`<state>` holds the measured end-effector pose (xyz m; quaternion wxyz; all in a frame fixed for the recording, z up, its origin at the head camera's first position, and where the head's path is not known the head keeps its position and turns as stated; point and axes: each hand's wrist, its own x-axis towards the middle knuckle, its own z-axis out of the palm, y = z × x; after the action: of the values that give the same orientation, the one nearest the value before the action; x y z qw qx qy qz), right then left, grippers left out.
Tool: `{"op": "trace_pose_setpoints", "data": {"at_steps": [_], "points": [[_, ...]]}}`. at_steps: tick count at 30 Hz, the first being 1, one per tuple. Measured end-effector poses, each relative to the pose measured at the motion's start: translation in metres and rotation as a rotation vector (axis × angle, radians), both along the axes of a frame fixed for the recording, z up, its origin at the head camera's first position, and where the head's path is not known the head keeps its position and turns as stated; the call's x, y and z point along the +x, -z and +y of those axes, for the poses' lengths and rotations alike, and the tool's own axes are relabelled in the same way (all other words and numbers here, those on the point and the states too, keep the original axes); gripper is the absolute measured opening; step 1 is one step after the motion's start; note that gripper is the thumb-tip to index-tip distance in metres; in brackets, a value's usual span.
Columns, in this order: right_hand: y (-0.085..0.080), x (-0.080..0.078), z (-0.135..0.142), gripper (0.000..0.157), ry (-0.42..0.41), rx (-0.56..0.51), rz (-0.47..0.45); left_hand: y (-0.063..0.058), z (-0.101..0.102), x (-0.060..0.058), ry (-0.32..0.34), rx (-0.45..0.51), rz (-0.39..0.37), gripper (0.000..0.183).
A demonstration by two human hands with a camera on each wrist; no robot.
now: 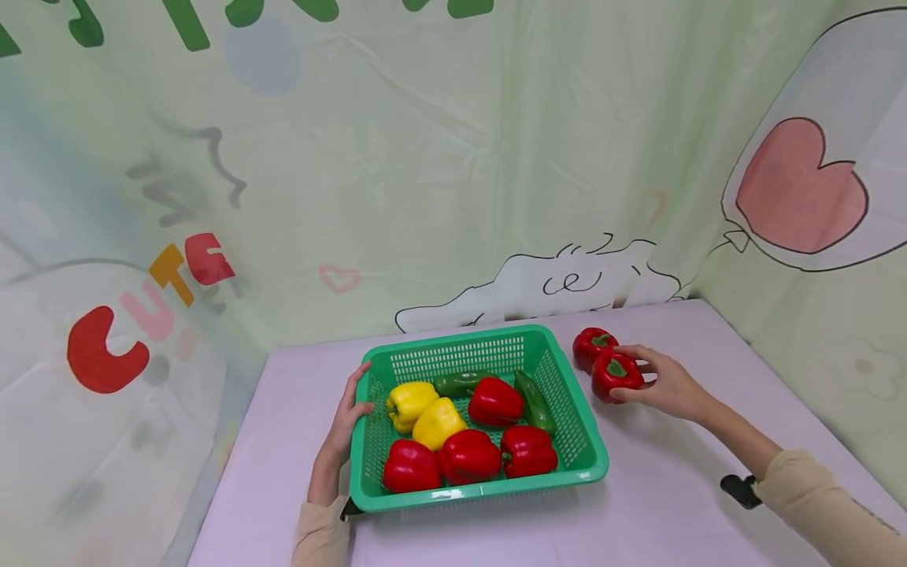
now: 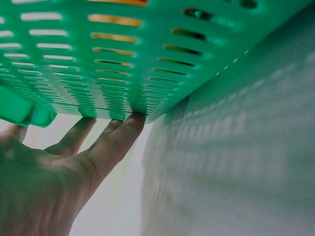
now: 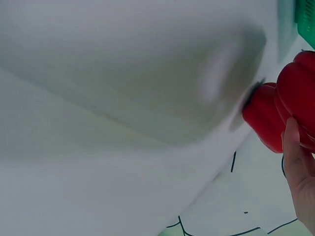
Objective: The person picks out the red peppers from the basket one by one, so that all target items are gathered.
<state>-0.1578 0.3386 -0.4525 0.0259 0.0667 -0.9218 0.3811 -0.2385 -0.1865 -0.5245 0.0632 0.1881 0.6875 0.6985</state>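
My right hand (image 1: 669,384) grips a red bell pepper (image 1: 613,378) between thumb and fingers, to the right of a green plastic basket (image 1: 489,494). Just behind it is another red bell pepper (image 1: 592,343), overlapped by the held one. In the right wrist view, a finger lies along the red skin of the held pepper (image 3: 300,93). At the basket's left side, my left hand (image 1: 346,417) holds the rim, the thumb over it. Its other fingers (image 2: 115,142) reach against the outer wall from below. Inside lie several red bell peppers (image 1: 470,457), two yellow bell peppers (image 1: 438,424) and two long green peppers (image 1: 535,403).
The basket stands on a table with a pale lilac cover (image 1: 659,504). A light green printed curtain (image 1: 397,173) rises behind the table and along both sides. A black strap piece (image 1: 740,491) shows by the right sleeve.
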Motion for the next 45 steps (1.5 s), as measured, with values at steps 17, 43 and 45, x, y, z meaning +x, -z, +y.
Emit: {"op": "trace_pose_setpoints", "data": {"at_steps": [17, 43, 45], "points": [[0.008, -0.005, 0.004, 0.076, 0.021, 0.005, 0.009, -0.001, 0.006, -0.003, 0.009, 0.011, -0.002, 0.072], [0.025, -0.003, 0.006, 0.084, 0.026, -0.050, -0.033, -0.002, 0.004, -0.002, 0.010, 0.007, -0.021, 0.072], [0.026, -0.003, 0.005, 0.083, 0.017, -0.059, -0.037, -0.001, 0.002, 0.000, 0.004, 0.006, -0.027, 0.072]]}}
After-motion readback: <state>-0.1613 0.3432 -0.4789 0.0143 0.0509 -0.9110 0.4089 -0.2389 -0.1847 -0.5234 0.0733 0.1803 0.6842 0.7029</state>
